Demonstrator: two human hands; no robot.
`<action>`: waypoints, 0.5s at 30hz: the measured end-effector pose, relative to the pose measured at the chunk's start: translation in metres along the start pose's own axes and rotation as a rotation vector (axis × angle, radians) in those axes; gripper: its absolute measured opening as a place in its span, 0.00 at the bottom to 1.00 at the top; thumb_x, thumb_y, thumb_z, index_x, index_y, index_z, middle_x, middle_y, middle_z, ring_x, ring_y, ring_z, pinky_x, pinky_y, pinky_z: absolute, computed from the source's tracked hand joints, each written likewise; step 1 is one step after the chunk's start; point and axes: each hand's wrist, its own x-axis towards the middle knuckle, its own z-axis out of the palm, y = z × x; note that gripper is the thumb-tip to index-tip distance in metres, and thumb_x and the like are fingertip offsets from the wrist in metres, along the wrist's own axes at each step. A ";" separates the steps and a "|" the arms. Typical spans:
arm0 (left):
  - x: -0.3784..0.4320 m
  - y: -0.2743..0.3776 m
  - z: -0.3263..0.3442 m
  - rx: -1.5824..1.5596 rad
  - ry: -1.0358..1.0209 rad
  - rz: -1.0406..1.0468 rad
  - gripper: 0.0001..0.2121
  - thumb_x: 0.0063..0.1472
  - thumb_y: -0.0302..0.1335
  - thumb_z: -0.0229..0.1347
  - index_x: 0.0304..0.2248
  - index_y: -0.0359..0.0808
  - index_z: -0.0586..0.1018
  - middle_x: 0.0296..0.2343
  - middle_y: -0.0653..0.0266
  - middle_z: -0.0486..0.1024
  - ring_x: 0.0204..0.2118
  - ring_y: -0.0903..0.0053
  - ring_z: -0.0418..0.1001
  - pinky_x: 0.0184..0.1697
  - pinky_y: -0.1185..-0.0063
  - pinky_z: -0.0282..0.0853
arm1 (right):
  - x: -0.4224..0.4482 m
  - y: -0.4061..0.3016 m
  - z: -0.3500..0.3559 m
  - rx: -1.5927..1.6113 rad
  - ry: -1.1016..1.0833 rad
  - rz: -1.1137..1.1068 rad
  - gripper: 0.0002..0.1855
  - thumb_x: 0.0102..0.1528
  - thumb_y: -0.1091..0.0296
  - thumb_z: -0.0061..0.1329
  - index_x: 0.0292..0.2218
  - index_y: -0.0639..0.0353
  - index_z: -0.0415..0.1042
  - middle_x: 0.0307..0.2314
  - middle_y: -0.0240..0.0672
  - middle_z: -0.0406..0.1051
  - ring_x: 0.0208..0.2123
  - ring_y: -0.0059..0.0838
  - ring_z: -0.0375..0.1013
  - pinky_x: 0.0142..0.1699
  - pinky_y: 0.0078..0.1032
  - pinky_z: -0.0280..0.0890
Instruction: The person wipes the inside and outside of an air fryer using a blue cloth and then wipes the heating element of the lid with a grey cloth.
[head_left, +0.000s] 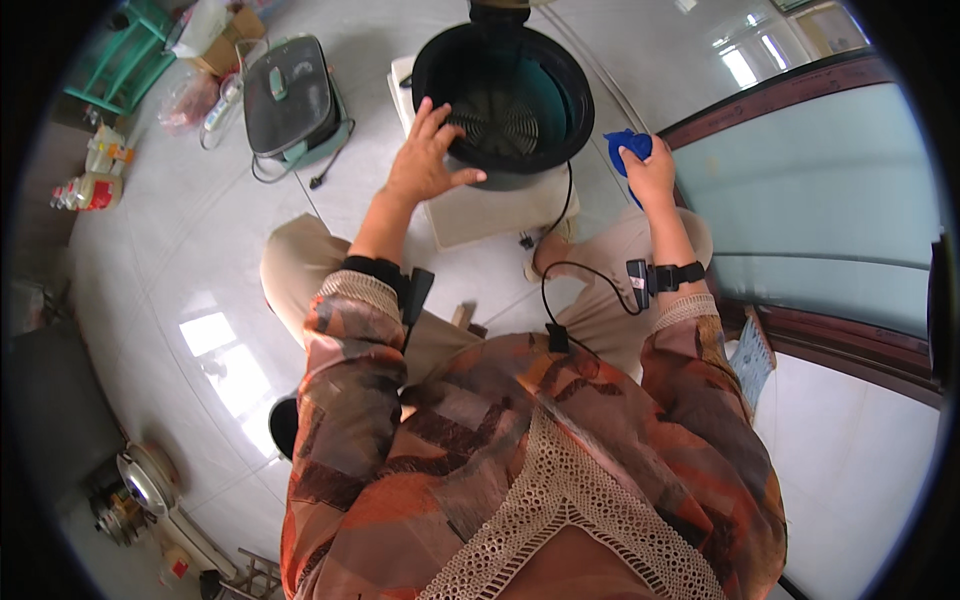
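In front of me stands a round black electric cooker (577, 112) with a deep tub and ridged rings on its bottom. My left hand (427, 161) is at its near left rim with fingers spread; whether the fingertips touch the rim I cannot tell. A crumpled blue cloth (626, 146) is gripped in my right hand (652, 169), to the right of the cooker and apart from it. Under the cooker is a white stand (502, 214). A black power cord (564, 206) runs down from the cooker to a plug by my foot.
A lidded electric pan (289, 97) sits on the tiled floor at left, its cord and plug beside it. Farther left are bottles (97, 191) and a green rack (124, 60). A framed glass panel (810, 172) stands close on the right. A cable hangs from my right wrist strap (675, 277).
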 end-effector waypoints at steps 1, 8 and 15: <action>0.002 0.003 0.000 0.013 0.013 0.009 0.33 0.41 0.53 0.64 0.42 0.38 0.75 0.55 0.53 0.58 0.63 0.57 0.42 0.62 0.68 0.48 | 0.004 0.004 0.003 0.228 -0.042 0.159 0.15 0.43 0.70 0.56 0.33 0.66 0.71 0.32 0.43 0.72 0.33 0.41 0.72 0.39 0.32 0.67; 0.008 0.031 0.000 0.143 -0.114 -0.087 0.33 0.42 0.58 0.59 0.45 0.45 0.76 0.56 0.52 0.53 0.64 0.57 0.36 0.55 0.44 0.44 | 0.024 -0.017 0.045 0.636 -0.230 0.476 0.21 0.44 0.64 0.59 0.39 0.64 0.71 0.29 0.36 0.74 0.30 0.27 0.73 0.38 0.26 0.68; -0.001 0.045 -0.002 0.189 -0.207 0.125 0.37 0.43 0.50 0.62 0.52 0.42 0.69 0.52 0.58 0.62 0.63 0.61 0.44 0.59 0.47 0.39 | 0.057 -0.033 0.055 0.576 -0.485 0.617 0.20 0.40 0.64 0.62 0.29 0.72 0.74 0.26 0.41 0.75 0.27 0.27 0.74 0.36 0.26 0.69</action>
